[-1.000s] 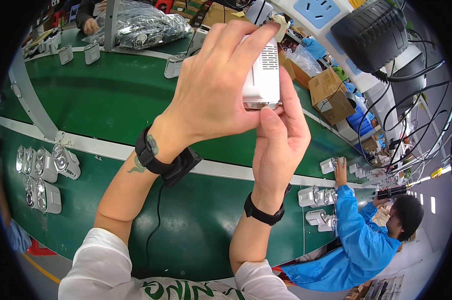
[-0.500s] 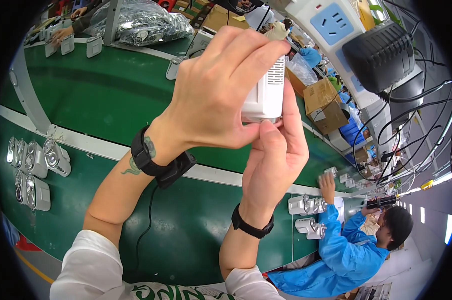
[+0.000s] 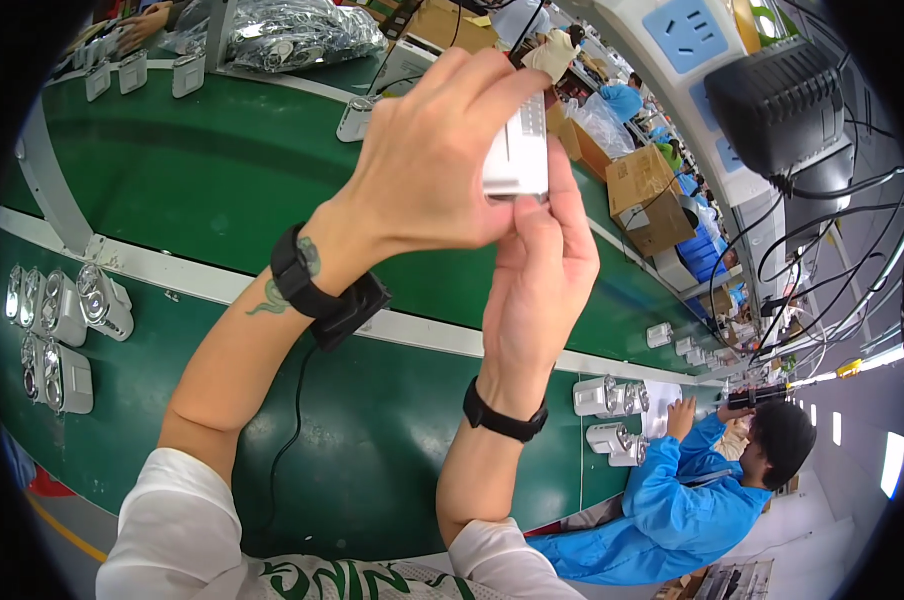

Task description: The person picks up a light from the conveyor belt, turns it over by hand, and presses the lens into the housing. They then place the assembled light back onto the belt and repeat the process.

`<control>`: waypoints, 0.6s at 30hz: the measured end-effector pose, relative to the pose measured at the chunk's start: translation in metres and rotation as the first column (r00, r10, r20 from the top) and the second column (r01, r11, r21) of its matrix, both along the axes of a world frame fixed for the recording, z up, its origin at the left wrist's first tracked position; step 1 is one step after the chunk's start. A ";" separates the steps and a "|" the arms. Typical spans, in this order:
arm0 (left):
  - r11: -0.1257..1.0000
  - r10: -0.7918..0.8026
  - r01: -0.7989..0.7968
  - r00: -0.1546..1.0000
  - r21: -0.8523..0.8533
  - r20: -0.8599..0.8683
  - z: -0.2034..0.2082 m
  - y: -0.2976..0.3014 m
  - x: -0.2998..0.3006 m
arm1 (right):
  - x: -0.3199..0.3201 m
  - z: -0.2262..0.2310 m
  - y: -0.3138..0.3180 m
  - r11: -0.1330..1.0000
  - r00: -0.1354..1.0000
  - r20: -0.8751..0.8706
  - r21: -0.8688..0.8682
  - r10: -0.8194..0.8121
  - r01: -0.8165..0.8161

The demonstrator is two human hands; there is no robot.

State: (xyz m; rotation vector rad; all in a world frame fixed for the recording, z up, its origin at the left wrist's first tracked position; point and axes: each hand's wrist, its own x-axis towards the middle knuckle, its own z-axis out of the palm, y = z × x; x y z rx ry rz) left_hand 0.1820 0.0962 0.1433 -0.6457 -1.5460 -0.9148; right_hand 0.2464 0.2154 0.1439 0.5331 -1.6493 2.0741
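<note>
Left hand point(image 3: 427, 150) curled tight over side of white device point(image 3: 512, 168), above worktop point(image 3: 392, 450); right hand point(image 3: 542, 245) pinching its lower edge. White lensed units point(image 3: 67, 320) at worktop's left end; co-worker's hand point(image 3: 682, 418) over worktop's right end. Risk: loosened fingertip pinch could let device slip, drop onto worktop. Versus earlier frame: device higher in view, vent slots point(image 3: 534, 122) fainter; co-worker's hand drawn back.

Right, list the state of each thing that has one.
White vented device: lifted, gripped
Left hand: closed around the device
Right hand: gripping the device's lower end
Black power adapter: apparently plugged into white power strip
Top blue socket: unoccupied
Right wristband: fastened
Plastic bags: heaped, crumpled
White units at left: grouped together
</note>
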 end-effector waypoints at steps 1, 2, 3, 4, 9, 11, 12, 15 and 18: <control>1.000 0.002 -0.002 0.999 0.009 0.035 0.001 0.000 0.000 | 0.000 0.002 0.002 1.000 1.000 0.019 0.012 -0.005 0.005; 1.000 0.004 -0.005 0.998 0.018 0.068 0.003 -0.001 0.000 | 0.001 0.003 0.003 1.000 0.999 0.038 0.024 -0.009 0.008; 1.000 0.003 -0.003 0.998 0.011 0.065 0.003 -0.002 0.000 | 0.003 0.004 0.002 1.000 0.999 0.034 0.017 -0.011 0.010; 0.946 -0.311 0.280 0.925 0.161 0.220 0.004 -0.004 0.001 | 0.007 0.008 -0.001 0.999 1.000 -0.014 0.037 -0.017 0.018; 0.233 -0.968 0.685 0.094 0.691 0.234 0.003 0.004 0.006 | 0.000 0.007 0.001 0.981 0.968 -0.230 0.144 -0.095 0.131; 0.061 -0.982 0.659 -0.095 0.750 0.163 0.000 0.009 0.008 | -0.003 0.003 0.005 0.969 0.948 -0.290 0.169 -0.128 0.183; 0.035 -0.980 0.678 -0.122 0.734 0.159 -0.002 0.010 0.010 | -0.003 0.002 0.006 0.945 0.934 -0.317 0.217 -0.168 0.244; -0.019 -0.970 0.710 -0.182 0.704 0.158 -0.004 0.014 0.011 | 0.000 0.003 0.009 0.880 0.896 -0.368 0.301 -0.248 0.368; -0.083 -0.957 0.721 -0.250 0.688 0.146 -0.005 0.013 0.011 | 0.005 0.007 0.011 0.895 0.910 -0.348 0.297 -0.224 0.334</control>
